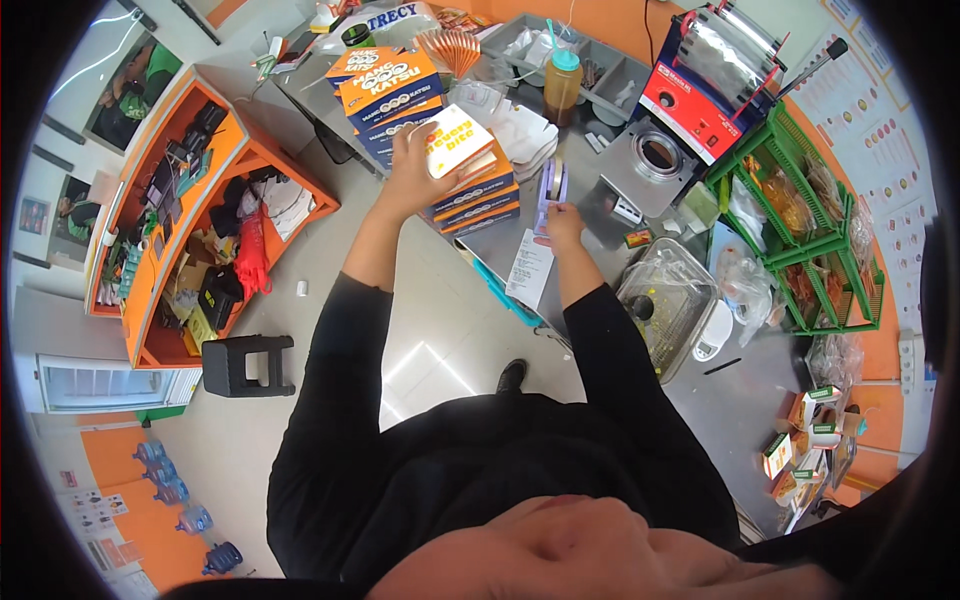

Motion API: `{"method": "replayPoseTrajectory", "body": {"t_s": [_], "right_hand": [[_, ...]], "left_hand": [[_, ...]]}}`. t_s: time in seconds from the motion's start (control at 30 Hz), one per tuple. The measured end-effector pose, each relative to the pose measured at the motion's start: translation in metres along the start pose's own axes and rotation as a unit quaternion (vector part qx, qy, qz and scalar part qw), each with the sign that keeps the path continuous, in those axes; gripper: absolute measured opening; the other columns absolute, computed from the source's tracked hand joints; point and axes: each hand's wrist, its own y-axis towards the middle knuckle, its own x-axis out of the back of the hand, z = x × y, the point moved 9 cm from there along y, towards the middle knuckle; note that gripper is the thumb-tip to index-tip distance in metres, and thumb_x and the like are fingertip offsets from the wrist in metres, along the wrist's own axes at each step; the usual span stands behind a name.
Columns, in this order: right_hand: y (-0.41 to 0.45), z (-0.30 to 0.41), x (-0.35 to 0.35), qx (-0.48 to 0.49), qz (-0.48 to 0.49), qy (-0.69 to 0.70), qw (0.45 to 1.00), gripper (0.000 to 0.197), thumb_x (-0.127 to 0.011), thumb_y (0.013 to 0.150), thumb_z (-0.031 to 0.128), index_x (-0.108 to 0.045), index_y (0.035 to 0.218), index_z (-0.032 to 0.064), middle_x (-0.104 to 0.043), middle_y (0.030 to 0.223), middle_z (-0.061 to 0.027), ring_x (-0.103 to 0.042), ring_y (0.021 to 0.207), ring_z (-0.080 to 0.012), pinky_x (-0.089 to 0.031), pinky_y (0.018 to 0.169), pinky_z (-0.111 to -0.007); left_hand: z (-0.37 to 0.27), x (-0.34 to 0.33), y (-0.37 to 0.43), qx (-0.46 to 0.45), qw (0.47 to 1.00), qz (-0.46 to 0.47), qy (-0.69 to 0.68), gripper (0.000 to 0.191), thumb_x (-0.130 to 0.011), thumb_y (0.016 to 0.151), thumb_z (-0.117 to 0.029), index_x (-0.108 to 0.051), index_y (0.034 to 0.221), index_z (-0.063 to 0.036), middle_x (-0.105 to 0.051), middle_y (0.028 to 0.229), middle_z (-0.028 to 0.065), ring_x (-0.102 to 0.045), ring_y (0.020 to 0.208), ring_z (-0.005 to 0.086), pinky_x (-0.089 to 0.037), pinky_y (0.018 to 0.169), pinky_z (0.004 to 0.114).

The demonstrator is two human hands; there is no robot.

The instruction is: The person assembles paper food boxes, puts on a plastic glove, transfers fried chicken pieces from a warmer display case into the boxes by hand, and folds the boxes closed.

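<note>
My left hand [412, 172] is closed around the side of a small white box with yellow and orange print [459, 141], above a stack of orange and blue food boxes [480, 204]. Near the lower end of a purple tape dispenser [553, 180], my right hand [564, 227] has its fingers together; what is between them cannot be made out. A printed paper receipt [531, 268] lies just below those fingers, on the steel table. Taller piles of orange and blue boxes [397, 90] stand beyond my left hand, and white papers [525, 135] lie between the stack and the dispenser.
A cup sealing machine [694, 112], a sauce bottle [562, 86] and a grey divided tray [517, 37] stand at the back. To the right are a wire-rack tray [667, 307], a white scale [712, 330] and green baskets [802, 225]. A black stool [244, 365] stands on the floor at left.
</note>
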Motion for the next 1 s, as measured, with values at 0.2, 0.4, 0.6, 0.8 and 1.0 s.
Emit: {"method": "replayPoseTrajectory", "body": {"t_s": [0.2, 0.4, 0.6, 0.8, 1.0], "right_hand": [[-0.051, -0.014, 0.003, 0.159, -0.124, 0.055, 0.978, 0.018, -0.067, 0.092, 0.019, -0.064, 0.094, 0.0017, -0.063, 0.081, -0.0085, -0.064, 0.074, -0.0184, -0.050, 0.051, -0.035], [-0.024, -0.055, -0.006, 0.034, -0.074, 0.145, 0.986, 0.016, -0.072, 0.086, 0.018, -0.070, 0.083, 0.0021, -0.068, 0.075, -0.0112, -0.066, 0.068, -0.0228, -0.051, 0.063, -0.041], [-0.027, -0.047, 0.018, 0.118, 0.022, -0.092, 0.989, 0.010, -0.061, 0.088, 0.012, -0.067, 0.087, 0.0036, -0.063, 0.066, -0.0106, -0.063, 0.054, -0.0214, -0.050, 0.048, -0.039], [-0.176, 0.009, 0.233, 0.225, 0.077, 0.189, 0.953, 0.016, -0.065, 0.093, 0.012, -0.066, 0.102, -0.0005, -0.064, 0.073, -0.0051, -0.062, 0.061, -0.0115, -0.051, 0.055, -0.028], [-0.329, -0.144, 0.628, 0.251, -0.426, 0.185, 0.849, 0.034, -0.055, 0.097, 0.008, -0.042, 0.129, 0.0041, -0.063, 0.087, -0.0060, -0.057, 0.068, -0.0108, -0.050, 0.062, -0.026]], "left_hand": [[0.008, 0.002, -0.007, 0.061, 0.996, 0.034, -0.061, 0.093, -0.083, 0.071, -0.033, -0.034, 0.145, -0.0110, -0.008, 0.154, 0.0246, -0.027, 0.140, 0.0430, -0.035, 0.112, 0.047], [-0.021, 0.032, -0.020, -0.014, 0.998, -0.066, 0.017, 0.101, -0.086, 0.070, -0.038, -0.030, 0.147, -0.0034, -0.016, 0.152, 0.0291, -0.014, 0.145, 0.0420, -0.019, 0.116, 0.051], [-0.134, 0.023, -0.064, -0.132, 0.960, -0.244, -0.027, 0.063, -0.067, 0.089, -0.021, -0.029, 0.134, -0.0001, -0.029, 0.144, 0.0235, -0.034, 0.133, 0.0385, -0.024, 0.114, 0.051], [-0.301, -0.105, -0.106, -0.281, 0.914, -0.128, -0.262, 0.052, -0.060, 0.088, -0.010, -0.028, 0.129, -0.0029, -0.036, 0.133, 0.0239, -0.039, 0.125, 0.0387, -0.030, 0.110, 0.056], [-0.576, -0.282, -0.171, -0.347, 0.839, 0.246, -0.339, 0.052, -0.070, 0.079, -0.014, -0.049, 0.125, -0.0015, -0.045, 0.134, 0.0238, -0.044, 0.125, 0.0402, -0.033, 0.108, 0.047]]}}
